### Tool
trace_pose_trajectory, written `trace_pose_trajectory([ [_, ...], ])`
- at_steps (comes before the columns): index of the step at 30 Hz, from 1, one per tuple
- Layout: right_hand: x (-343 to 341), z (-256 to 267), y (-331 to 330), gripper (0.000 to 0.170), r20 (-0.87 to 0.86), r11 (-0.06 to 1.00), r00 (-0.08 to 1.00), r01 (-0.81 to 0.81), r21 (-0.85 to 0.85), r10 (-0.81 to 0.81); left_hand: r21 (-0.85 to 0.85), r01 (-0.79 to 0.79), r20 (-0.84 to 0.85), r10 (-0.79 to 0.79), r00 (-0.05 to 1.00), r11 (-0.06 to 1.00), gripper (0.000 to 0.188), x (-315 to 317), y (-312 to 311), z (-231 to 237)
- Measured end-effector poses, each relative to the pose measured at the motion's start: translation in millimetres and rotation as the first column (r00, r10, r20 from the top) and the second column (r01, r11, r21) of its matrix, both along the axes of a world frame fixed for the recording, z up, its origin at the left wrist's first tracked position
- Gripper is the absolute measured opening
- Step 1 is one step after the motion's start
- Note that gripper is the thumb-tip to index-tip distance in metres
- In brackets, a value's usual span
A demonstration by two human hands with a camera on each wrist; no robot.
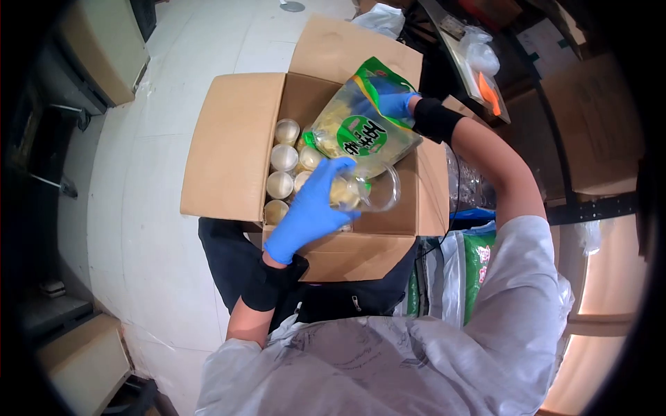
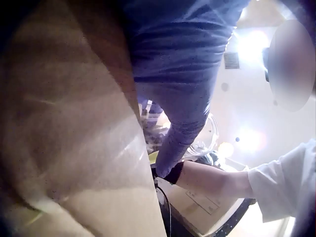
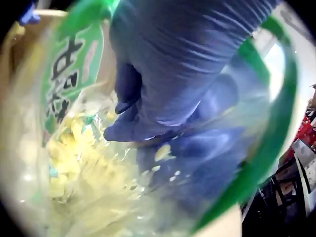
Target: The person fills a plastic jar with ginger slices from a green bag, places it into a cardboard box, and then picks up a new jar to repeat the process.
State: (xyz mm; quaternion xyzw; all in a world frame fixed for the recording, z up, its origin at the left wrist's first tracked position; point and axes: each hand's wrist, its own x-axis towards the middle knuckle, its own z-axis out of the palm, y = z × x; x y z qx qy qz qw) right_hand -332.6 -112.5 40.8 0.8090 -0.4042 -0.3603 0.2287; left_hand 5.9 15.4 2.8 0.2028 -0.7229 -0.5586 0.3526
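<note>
My left hand (image 1: 309, 211), in a blue glove, grips a clear plastic cup (image 1: 393, 188) over the cardboard box (image 1: 361, 256). The cup's round rim faces right. My right hand (image 3: 163, 74), also gloved in blue, reaches inside a clear bag (image 1: 363, 135) with green trim and a green label. Its fingers are bent downward above pale yellow pieces (image 3: 94, 168) in the bag; I cannot tell whether they hold any. The bag leans in the box beside lidded cups (image 1: 283, 158). In the left wrist view, the box wall (image 2: 74, 128) covers much of the scene.
Box flaps (image 1: 232, 145) stand spread outward. A black cable (image 1: 451, 208) hangs along the box's right side, near green and white sacks (image 1: 475, 267). At upper right is a shelf with an orange item (image 1: 489, 93). Pale floor (image 1: 166, 173) lies to the left.
</note>
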Motion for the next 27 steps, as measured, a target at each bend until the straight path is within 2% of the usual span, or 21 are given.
trace_pose_trajectory([
  [1, -2.1, -11.6, -2.4, 0.041, 0.204, 0.988, 0.966, 0.154, 0.029, -0.157, -0.025, 0.022, 0.005, -0.022, 1.000, 0.999, 0.068, 1.7, -0.5, 3.4],
  [2, -1.9, -22.4, -2.6, 0.041, 0.469, 0.940, 0.815, 0.316, 0.133, -0.340, -0.014, 0.014, 0.005, -0.014, 1.000, 1.000, 0.068, 2.8, -0.8, 4.8],
  [3, 2.4, -29.7, 1.6, 0.041, 0.654, 0.872, 0.586, 0.401, 0.279, -0.479, -0.073, 0.026, 0.018, -0.025, 1.000, 0.997, 0.067, 3.9, -0.7, 5.3],
  [4, 5.8, -36.1, 5.7, 0.041, 0.716, 0.813, 0.408, 0.416, 0.406, -0.567, -0.128, 0.038, 0.033, -0.034, 0.999, 0.991, 0.065, 4.1, -0.6, 5.2],
  [5, 11.5, -39.5, 8.5, 0.042, 0.730, 0.770, 0.288, 0.404, 0.494, -0.619, -0.180, 0.025, 0.017, -0.022, 1.000, 0.983, 0.061, 3.7, -1.6, 4.1],
  [9, 28.9, -54.0, 20.5, 0.042, 0.684, 0.691, 0.156, 0.322, 0.647, -0.712, -0.148, 0.057, 0.017, -0.056, 0.998, 0.987, 0.058, 1.1, -3.6, -1.1],
  [12, 33.0, -62.4, 20.2, 0.043, 0.649, 0.654, 0.125, 0.284, 0.701, -0.750, -0.105, 0.053, 0.012, -0.052, 0.999, 0.993, 0.056, -0.6, -3.9, -2.2],
  [17, 35.1, -70.4, 22.3, 0.044, 0.611, 0.617, 0.109, 0.243, 0.748, -0.784, -0.120, 0.023, 0.024, -0.020, 0.999, 0.992, 0.056, 0.4, -3.6, -2.2],
  [21, 32.5, -70.8, 25.8, 0.045, 0.582, 0.578, 0.053, 0.216, 0.787, -0.812, -0.116, 0.030, 0.024, -0.028, 0.999, 0.993, 0.059, 1.6, -3.9, -4.8],
  [24, 26.9, -66.3, 30.5, 0.046, 0.528, 0.510, -0.093, 0.166, 0.844, -0.844, -0.112, 0.027, 0.034, -0.023, 0.999, 0.993, 0.062, 2.9, -3.5, -3.0],
  [27, 18.4, -59.2, 34.5, 0.047, 0.398, 0.399, -0.323, 0.067, 0.914, -0.858, -0.124, 0.024, 0.031, -0.021, 0.999, 0.992, 0.067, 2.1, -2.5, -2.5],
])
